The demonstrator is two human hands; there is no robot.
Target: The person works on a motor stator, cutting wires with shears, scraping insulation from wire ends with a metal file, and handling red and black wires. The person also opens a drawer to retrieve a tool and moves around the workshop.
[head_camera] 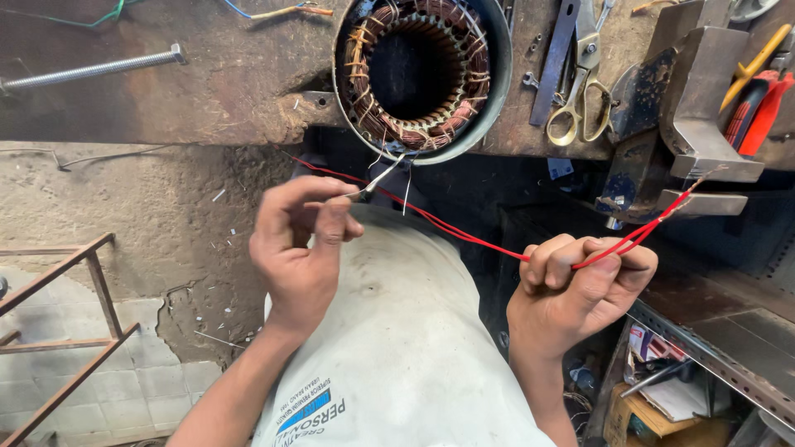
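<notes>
A round motor stator [421,73] with copper windings sits in its grey housing at the edge of a worn wooden bench [207,91]. My left hand [302,248] pinches a thin white sleeved wire end [379,178] that leads up to the stator's lower rim. My right hand [580,290] is closed around red wires [472,236], which run from the stator across to my fist and stick out past it toward the upper right.
Yellow-handled scissors [584,91] and a flat metal bar [553,62] lie on the bench right of the stator. A bench vise [696,116] stands at the right, a long bolt [91,70] at the left. A rusty metal frame [66,331] stands on the floor.
</notes>
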